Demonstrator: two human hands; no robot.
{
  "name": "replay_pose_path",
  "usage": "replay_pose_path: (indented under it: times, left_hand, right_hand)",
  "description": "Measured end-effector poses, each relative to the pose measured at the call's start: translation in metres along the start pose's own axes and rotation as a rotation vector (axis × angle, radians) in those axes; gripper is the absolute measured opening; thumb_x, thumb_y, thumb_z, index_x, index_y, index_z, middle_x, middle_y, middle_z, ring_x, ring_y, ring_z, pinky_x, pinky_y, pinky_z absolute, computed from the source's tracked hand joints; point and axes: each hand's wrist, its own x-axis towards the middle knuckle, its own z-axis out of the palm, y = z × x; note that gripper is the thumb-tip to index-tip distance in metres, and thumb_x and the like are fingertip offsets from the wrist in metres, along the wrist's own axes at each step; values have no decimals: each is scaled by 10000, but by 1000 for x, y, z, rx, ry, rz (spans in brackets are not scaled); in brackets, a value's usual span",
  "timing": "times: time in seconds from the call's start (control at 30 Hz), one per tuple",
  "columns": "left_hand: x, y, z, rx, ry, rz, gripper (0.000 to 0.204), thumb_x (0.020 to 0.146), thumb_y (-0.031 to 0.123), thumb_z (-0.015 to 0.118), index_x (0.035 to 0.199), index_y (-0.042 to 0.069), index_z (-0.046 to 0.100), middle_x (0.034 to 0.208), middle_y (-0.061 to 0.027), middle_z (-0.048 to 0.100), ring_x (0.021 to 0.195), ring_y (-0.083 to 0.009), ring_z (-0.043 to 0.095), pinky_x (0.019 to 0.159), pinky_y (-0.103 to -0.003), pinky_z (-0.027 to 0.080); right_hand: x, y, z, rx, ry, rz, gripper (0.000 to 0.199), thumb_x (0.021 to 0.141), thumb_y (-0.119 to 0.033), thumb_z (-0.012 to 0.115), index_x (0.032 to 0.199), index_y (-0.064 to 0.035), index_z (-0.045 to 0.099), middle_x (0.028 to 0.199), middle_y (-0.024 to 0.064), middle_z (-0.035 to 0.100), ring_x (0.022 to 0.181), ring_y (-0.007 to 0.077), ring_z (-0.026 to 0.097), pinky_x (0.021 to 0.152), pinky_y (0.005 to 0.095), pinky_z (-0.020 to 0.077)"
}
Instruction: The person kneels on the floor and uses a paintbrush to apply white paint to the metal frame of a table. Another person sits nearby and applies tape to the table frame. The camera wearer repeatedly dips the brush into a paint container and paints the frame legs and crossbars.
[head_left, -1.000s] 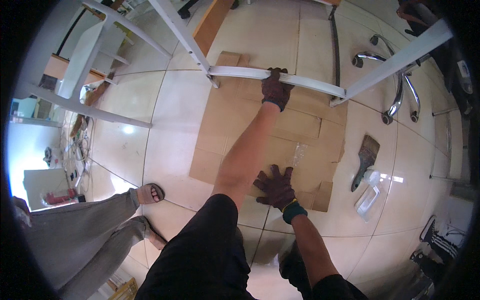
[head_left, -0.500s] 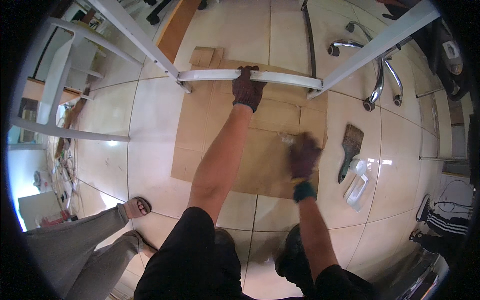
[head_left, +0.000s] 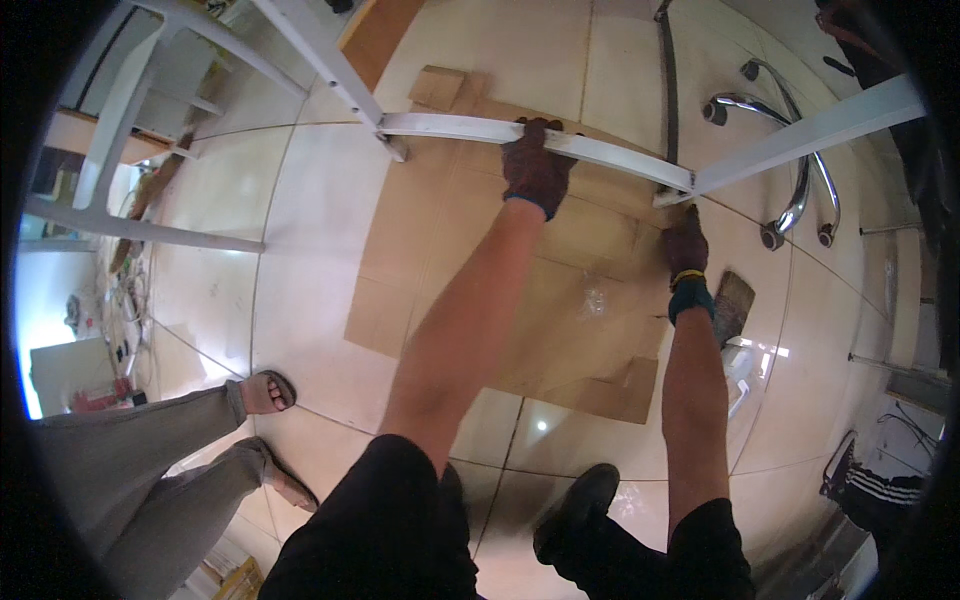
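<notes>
Crossbar runs left to right near the far edge of the cardboard sheet, left hand gripping its middle, right hand near its right end, closure unclear.

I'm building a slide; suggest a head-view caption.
Gloved left hand grips white crossbar over flattened cardboard; gloved right hand near bar's end.

Left hand curled; right hand lower; bare forearms reaching forward
</notes>
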Motion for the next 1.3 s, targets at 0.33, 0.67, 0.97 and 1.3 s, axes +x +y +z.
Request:
replay_pose_path:
  times: [0.33,0.67,0.97,1.3]
  left_hand:
    - [3,-6,-19,111,-243,58,219,923,191,490,1057,18,474,1037,-104,573,1008,-234,530,913,-339,455]
    - [-8,79,-45,1806,-758,-207,438,804,333,580,1162,86,525,1024,-106,595,962,-273,583,825,-405,483]
    - [-4,37,66,1804,-834,623,552,707,463,649,1075,60,567,912,-190,634,899,-316,615,794,-418,485]
    - [8,20,79,1745,-906,328,306,689,324,604,885,101,677,892,-139,657,860,-307,630,771,-413,502]
  right_hand:
    - [17,25,-6,275,-22,-134,634,731,-66,557,1338,-65,375,1283,171,497,1180,331,475,998,366,390]
    - [-56,9,-26,120,-183,326,558,779,-208,584,1292,-47,433,1221,211,521,1099,373,521,933,407,436]
    - [-18,-19,-27,-17,19,436,397,791,-333,579,1131,-129,576,1064,184,602,962,357,598,804,454,493]
    - [1,-8,32,-35,293,235,199,818,-236,544,954,-142,654,911,125,650,846,337,627,732,429,505]
